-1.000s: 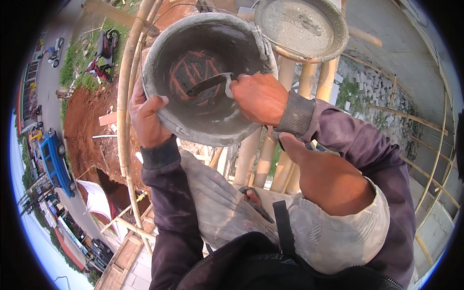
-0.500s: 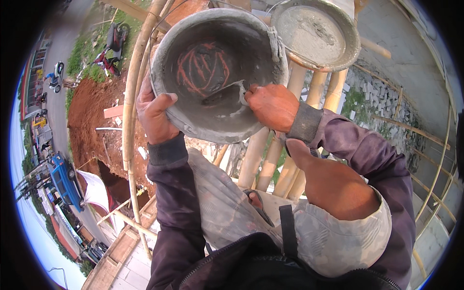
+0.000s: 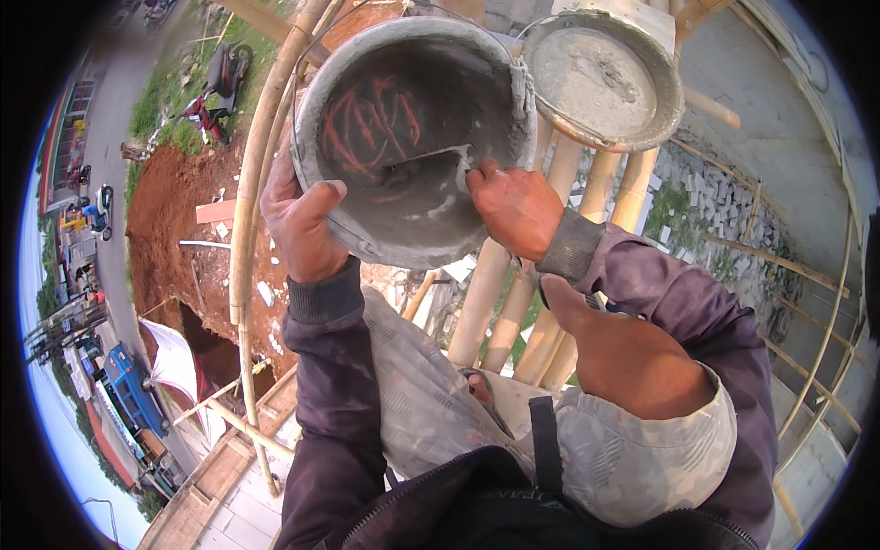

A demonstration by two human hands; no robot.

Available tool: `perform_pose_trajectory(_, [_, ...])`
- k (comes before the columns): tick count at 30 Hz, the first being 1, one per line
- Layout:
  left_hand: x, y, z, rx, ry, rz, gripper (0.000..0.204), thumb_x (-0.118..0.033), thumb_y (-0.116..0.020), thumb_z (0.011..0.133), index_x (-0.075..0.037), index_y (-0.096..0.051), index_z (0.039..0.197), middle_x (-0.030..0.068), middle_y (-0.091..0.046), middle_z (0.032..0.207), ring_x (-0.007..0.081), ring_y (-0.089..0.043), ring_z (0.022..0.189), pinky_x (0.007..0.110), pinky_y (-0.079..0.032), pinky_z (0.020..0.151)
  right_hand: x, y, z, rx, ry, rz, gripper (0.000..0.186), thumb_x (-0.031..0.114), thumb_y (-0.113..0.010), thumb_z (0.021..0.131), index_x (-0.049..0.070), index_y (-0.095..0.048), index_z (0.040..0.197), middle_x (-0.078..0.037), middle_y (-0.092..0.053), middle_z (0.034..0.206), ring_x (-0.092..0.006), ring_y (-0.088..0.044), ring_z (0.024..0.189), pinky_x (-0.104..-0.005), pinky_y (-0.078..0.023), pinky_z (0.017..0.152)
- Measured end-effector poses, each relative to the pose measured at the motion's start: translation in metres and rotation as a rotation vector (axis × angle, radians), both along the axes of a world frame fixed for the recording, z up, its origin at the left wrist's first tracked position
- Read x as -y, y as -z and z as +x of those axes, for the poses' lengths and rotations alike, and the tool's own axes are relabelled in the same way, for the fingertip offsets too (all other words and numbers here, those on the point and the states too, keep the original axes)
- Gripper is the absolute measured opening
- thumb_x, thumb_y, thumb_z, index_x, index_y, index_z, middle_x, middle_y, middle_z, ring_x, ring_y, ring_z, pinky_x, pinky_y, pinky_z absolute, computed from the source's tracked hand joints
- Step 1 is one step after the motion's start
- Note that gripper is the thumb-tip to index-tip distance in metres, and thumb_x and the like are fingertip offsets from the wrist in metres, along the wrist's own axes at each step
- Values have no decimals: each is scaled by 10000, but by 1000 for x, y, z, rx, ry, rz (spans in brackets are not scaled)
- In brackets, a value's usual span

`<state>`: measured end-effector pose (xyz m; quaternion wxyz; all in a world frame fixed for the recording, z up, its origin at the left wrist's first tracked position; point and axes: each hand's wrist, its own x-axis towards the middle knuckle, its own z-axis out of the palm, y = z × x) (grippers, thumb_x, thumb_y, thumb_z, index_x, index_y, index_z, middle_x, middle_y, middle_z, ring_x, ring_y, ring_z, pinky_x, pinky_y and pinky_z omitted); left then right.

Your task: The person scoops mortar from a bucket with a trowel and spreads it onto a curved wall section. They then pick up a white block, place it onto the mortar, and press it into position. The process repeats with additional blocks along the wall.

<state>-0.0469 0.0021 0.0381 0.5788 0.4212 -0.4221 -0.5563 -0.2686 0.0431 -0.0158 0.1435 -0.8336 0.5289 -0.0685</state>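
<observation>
Shifted since the earlier frames: the trowel [image 3: 430,157], which showed its blade broadside across the bottom of the bucket [image 3: 469,90] a second ago, now appears nearly edge-on beside the lower wall, and the red streaks [image 3: 374,128] on that bottom stand nearer the left of the rim. At left, the left hand [image 3: 307,225] is closed on the bucket's lower-left rim, thumb laid over the lip, fingers mostly hidden behind the outer wall; its forearm rises almost straight from below. At centre, the bucket is tipped so that its mouth faces the wearer, above the bamboo poles [image 3: 480,307]; whether it also rests on something cannot be told. Judged by its inside, the work is part-way: no deep load shows, and the streaks look scraped through the coating, but a grey film covers the rest of the bottom and the walls, and crust clings to the rim at right. To the right of the blade, the right hand [image 3: 518,206] forms a fist, knuckles upward, around the trowel's hidden handle, its forearm slanting in from the lower right. At far right, near the bucket's rim, stands a basin [image 3: 668,96] holding grey mortar [image 3: 587,78].
</observation>
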Motion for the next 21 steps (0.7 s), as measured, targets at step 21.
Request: perform_pose_trajectory(21, [-6, -13, 15, -115, 102, -27, 729, 57, -551, 643, 93, -461, 1366, 193, -587, 1288, 292, -585, 1176, 380, -426, 1064, 34, 19, 10, 664, 55, 387, 282, 159, -664, 813, -76, -694, 967, -206, -683, 779, -310, -666, 664, -396, -511, 628])
